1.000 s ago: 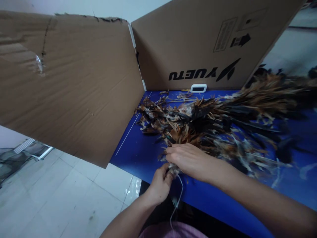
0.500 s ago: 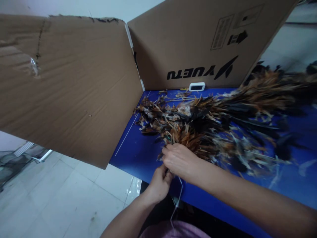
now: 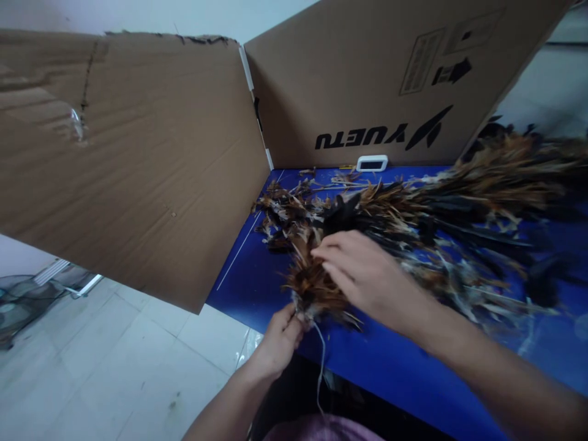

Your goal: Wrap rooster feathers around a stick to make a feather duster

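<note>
My left hand [image 3: 281, 339] pinches the bound base of a bundle of brown feathers [image 3: 316, 285] at the table's near edge. From that base a thin whitish string [image 3: 321, 367] hangs down toward my lap. My right hand [image 3: 356, 269] is over the upper right of the bundle, slightly blurred, its fingers bent and drawn together at the feathers. Whatever lies between those fingertips is hidden. Just behind both hands spreads a loose pile of black, brown and pale feathers [image 3: 381, 223].
The blue table [image 3: 245, 294] carries more long brown feathers [image 3: 514, 168] at the right. Tall cardboard panels [image 3: 151, 165] stand along its left and back. A small white device with a dark screen [image 3: 372, 163] rests against the back panel. Tiled floor [image 3: 124, 355] lies at lower left.
My right hand has moved from beside my left hand at the bundle's base up and right over the feathers. My left hand has shifted slightly left and down, and the bundle now shows more fully.
</note>
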### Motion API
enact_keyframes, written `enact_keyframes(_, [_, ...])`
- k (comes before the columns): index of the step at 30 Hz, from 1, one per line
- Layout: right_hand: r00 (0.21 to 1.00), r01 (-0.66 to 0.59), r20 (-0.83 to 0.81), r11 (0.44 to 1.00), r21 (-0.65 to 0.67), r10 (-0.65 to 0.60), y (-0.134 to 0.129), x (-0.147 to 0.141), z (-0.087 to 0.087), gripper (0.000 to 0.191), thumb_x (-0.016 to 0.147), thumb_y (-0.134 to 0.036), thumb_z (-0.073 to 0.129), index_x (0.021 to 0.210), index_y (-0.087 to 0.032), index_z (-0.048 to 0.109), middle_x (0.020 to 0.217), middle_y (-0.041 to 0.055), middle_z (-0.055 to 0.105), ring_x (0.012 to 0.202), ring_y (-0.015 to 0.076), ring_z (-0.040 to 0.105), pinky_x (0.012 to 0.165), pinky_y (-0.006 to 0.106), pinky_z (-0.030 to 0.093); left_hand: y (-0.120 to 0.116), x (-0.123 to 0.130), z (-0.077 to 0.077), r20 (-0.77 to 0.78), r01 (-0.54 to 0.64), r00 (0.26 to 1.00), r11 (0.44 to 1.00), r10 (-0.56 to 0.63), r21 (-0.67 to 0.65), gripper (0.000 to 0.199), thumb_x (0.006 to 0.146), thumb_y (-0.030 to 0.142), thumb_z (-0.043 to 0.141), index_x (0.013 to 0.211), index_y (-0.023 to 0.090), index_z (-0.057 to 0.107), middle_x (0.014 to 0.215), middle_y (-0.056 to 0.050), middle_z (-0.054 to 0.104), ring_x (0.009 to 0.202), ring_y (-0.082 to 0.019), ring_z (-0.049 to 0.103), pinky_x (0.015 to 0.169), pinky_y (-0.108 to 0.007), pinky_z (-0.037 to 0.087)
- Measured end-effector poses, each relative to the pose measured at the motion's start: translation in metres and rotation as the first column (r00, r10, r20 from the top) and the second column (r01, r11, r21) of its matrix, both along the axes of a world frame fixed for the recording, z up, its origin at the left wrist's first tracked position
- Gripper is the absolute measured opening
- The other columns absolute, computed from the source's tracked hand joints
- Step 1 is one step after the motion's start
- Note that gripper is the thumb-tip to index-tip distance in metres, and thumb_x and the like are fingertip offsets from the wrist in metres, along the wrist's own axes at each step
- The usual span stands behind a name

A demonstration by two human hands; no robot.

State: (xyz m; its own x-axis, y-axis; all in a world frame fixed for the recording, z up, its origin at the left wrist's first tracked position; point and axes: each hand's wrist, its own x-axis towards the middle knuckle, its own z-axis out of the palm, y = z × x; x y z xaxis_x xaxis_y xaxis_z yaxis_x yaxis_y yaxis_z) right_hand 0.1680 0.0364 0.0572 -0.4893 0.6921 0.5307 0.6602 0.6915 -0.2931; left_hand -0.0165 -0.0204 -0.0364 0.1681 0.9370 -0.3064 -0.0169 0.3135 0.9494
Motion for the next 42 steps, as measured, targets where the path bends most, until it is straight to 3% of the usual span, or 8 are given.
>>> enact_keyframes(3, [0.939,0.214,-0.271,0.977,-0.024,-0.212,0.022,0.009,-0.003,0.023,0.087,-0.017,0.044,0.096,-0.019,0.064,0.097,0.0066,0.064,0.092,0.0198,0.058,0.084,0.033,0.043,-0.001,-0.018,0.011,0.046,-0.101,0.994,0.994,0.099,0.033,0.033,0.076,0.047,0.061,0.074,0.015,0.051,0.062,0.003,0.044,0.049,-0.006,0.027,0.046,-0.021,0.018])
enact_keyframes(6, [0.923,0.278,-0.217,0.941,-0.193,-0.317,0.053,0.001,-0.018,0.022,0.083,-0.017,0.046,0.092,-0.019,0.066,0.095,0.0055,0.066,0.088,0.0188,0.061,0.080,0.030,0.045,-0.002,-0.034,0.024,0.071,-0.205,0.977,0.978,0.201,0.045,0.033,0.076,0.043,0.063,0.069,0.015,0.050,0.061,0.003,0.043,0.049,-0.005,0.025,0.045,-0.020,0.016])
enact_keyframes(16, [0.971,0.234,0.171,0.830,-0.506,-0.169,0.146,-0.113,-0.057,0.025,0.086,-0.030,0.056,0.105,-0.014,0.061,0.103,0.0088,0.063,0.091,0.0185,0.061,0.078,0.034,0.049,-0.006,-0.071,0.041,0.142,-0.425,0.898,0.905,0.417,0.026,0.027,0.072,0.036,0.069,0.074,0.013,0.054,0.063,0.003,0.044,0.050,-0.004,0.028,0.046,-0.019,0.021])
enact_keyframes(26, [0.977,0.186,0.045,0.733,-0.654,-0.208,0.177,-0.147,-0.066,0.034,0.087,-0.032,0.055,0.117,-0.015,0.054,0.117,0.0091,0.056,0.098,0.0206,0.058,0.082,0.040,0.050,-0.004,-0.092,0.042,0.204,-0.514,0.839,0.858,0.504,-0.005,0.026,0.069,0.032,0.072,0.072,0.013,0.054,0.064,0.002,0.048,0.049,-0.003,0.029,0.045,-0.018,0.021])
enact_keyframes(31, [0.945,-0.019,-0.230,0.663,-0.748,-0.233,0.157,-0.108,-0.055,0.023,0.090,-0.031,0.050,0.103,-0.013,0.056,0.094,0.0047,0.063,0.077,0.0145,0.061,0.066,0.029,0.051,0.003,-0.085,0.041,0.255,-0.468,0.852,0.883,0.458,-0.021,0.023,0.072,0.029,0.070,0.072,0.013,0.053,0.064,0.002,0.047,0.049,-0.003,0.029,0.045,-0.018,0.020])
enact_keyframes(36, [0.858,-0.206,-0.430,0.578,-0.790,-0.282,0.089,-0.061,-0.055,0.019,0.083,-0.033,0.054,0.076,-0.016,0.050,0.064,-0.0005,0.059,0.054,0.0093,0.055,0.048,0.020,0.042,0.013,-0.059,0.039,0.312,-0.365,0.881,0.930,0.356,-0.029,0.020,0.078,0.027,0.064,0.073,0.014,0.050,0.065,0.002,0.045,0.050,-0.004,0.029,0.046,-0.018,0.018])
enact_keyframes(40, [0.591,-0.535,-0.672,0.406,-0.741,-0.446,0.032,-0.044,-0.064,0.032,0.064,-0.038,0.072,0.066,-0.018,0.047,0.060,-0.0027,0.055,0.052,0.0090,0.051,0.046,0.020,0.038,0.016,-0.029,0.040,0.352,-0.266,0.898,0.963,0.264,-0.044,0.020,0.078,0.027,0.062,0.074,0.014,0.047,0.065,0.003,0.044,0.049,-0.003,0.026,0.045,-0.018,0.017])
enact_keyframes(42, [0.473,-0.627,-0.730,0.393,-0.673,-0.493,0.010,-0.042,-0.064,0.034,0.057,-0.039,0.076,0.063,-0.018,0.050,0.059,-0.0016,0.055,0.052,0.0097,0.049,0.046,0.022,0.036,0.015,-0.015,0.041,0.366,-0.222,0.904,0.974,0.222,-0.042,0.020,0.078,0.027,0.062,0.074,0.014,0.047,0.064,0.004,0.043,0.048,-0.003,0.025,0.045,-0.018,0.016])
